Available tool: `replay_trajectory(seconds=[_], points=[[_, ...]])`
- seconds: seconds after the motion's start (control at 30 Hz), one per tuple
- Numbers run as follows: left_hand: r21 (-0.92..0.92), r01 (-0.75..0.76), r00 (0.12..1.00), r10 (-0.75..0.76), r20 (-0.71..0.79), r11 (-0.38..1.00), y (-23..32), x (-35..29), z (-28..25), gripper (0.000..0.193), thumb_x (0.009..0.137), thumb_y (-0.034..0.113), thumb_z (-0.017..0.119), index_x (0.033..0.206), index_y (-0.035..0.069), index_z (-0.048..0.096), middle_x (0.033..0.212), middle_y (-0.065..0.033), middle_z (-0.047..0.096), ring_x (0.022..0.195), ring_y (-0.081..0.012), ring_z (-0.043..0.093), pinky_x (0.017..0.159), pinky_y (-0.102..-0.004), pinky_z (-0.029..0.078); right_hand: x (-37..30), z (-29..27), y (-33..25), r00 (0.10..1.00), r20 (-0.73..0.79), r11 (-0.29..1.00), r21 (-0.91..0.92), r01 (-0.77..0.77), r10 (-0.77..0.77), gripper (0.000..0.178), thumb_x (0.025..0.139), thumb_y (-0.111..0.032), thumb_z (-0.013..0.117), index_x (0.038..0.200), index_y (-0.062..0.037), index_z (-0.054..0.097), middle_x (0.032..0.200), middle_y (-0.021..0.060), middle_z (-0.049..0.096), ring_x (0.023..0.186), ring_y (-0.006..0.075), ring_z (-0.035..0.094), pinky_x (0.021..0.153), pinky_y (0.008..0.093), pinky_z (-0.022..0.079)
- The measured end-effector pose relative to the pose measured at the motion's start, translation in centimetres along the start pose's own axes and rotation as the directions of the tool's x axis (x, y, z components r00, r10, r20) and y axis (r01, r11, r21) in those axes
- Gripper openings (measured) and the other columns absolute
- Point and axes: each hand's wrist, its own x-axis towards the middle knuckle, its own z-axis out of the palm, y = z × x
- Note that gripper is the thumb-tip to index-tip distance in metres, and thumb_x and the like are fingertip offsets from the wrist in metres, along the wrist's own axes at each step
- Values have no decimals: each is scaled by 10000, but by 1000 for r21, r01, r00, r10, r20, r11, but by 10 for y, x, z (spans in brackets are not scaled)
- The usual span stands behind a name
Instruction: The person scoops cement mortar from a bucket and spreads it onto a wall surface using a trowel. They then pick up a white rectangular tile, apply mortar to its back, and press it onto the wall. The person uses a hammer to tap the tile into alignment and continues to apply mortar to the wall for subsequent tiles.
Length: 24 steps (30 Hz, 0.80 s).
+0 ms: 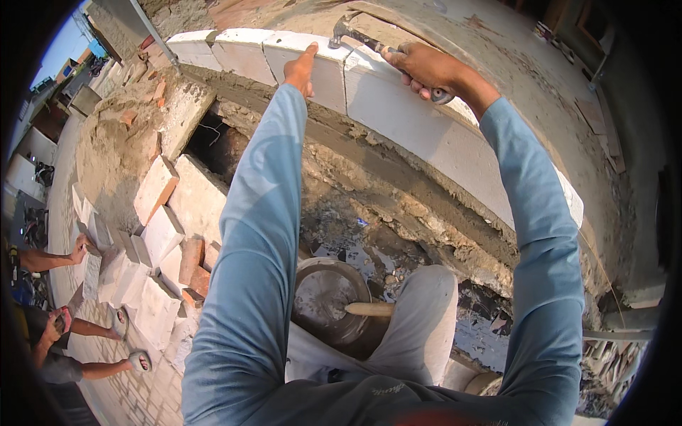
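Note:
My right hand (431,69) is closed around the handle of a claw hammer (366,39). The hammer's metal head lies over the top edge of a white block in a curved row of white blocks (412,106). Just left of the hammer head, my left hand (301,69) rests against the front face of that row, one digit stretched up toward the top edge. Its other fingers are partly hidden. Grey mortar (419,174) runs along the foot of the row. Narrow joints separate the blocks.
A round bucket (330,302) with a wooden handle (369,309) across its rim stands by my legs. Rubble and a wet trench lie below the wall. White blocks and bricks (160,234) are piled left, where another person's hand (80,248) touches a block. A pole (153,32) stands far left.

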Motion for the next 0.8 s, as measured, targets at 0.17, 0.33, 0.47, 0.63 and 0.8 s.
replay_trajectory(seconds=[0.17, 0.33, 0.47, 0.63, 0.8], points=[[38, -38, 999, 40, -31, 999, -2, -9, 1, 560, 820, 471, 776, 949, -42, 593, 803, -40, 501, 614, -142, 381, 463, -359, 303, -13, -3, 7, 968, -234, 993, -85, 77, -95, 501, 1085, -471, 436, 1209, 5, 529, 672, 7, 506, 428, 67, 486, 357, 229, 423], [11, -82, 992, 83, -94, 997, 1, -19, 10, 494, 820, 445, 772, 815, -8, 577, 711, -6, 458, 552, -137, 314, 447, -361, 277, -17, 10, 0, 952, -267, 967, -238, 87, -151, 408, 1100, -380, 396, 1182, -3, 530, 631, 65, 532, 428, 156, 505, 393, 341, 422], [16, -84, 994, 85, -67, 996, -3, -2, 4, 513, 815, 463, 768, 839, -16, 586, 734, -27, 494, 551, -140, 356, 439, -354, 285, -9, -15, -10, 984, -115, 952, -291, 100, -139, 461, 1104, -435, 378, 1236, -19, 526, 615, 4, 446, 407, 100, 437, 325, 281, 368], [4, -114, 993, 114, -42, 993, -5, -2, 11, 562, 815, 489, 764, 881, -45, 599, 802, -71, 541, 576, -169, 426, 439, -357, 328, 10, 23, 5, 750, -491, 883, -383, 273, -444, 406, 1091, -339, 404, 1229, 23, 525, 708, 175, 633, 474, 226, 578, 498, 415, 491], [8, -86, 994, 87, -65, 996, -5, -8, 6, 593, 825, 487, 767, 923, -75, 605, 858, -99, 570, 603, -191, 477, 446, -358, 351, 7, -4, -14, 995, -53, 957, -282, 66, -84, 543, 1091, -477, 403, 1266, 13, 558, 648, 42, 540, 474, 107, 548, 371, 281, 430]])
